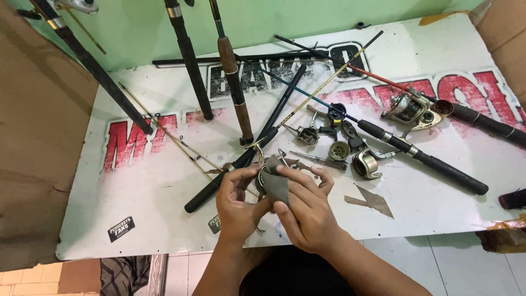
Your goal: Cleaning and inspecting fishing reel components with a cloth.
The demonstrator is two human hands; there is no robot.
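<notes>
My left hand (pixel 236 205) and my right hand (pixel 307 211) are together above the near edge of a white printed board (pixel 142 186). Between them they hold a small metal reel part (pixel 262 178) with a grey cloth (pixel 275 183) wrapped around it. The fingers of my right hand press the cloth against the part. A thin wire bail sticks up behind the cloth. Most of the part is hidden by the cloth and my fingers.
Several fishing rods (pixel 422 156) lie crossed on the board or lean against the green wall. A spinning reel (pixel 408 109), a round spool (pixel 339 149), a reel body (pixel 366 163) and a screwdriver (pixel 318 159) lie behind my hands. Cardboard stands at the left.
</notes>
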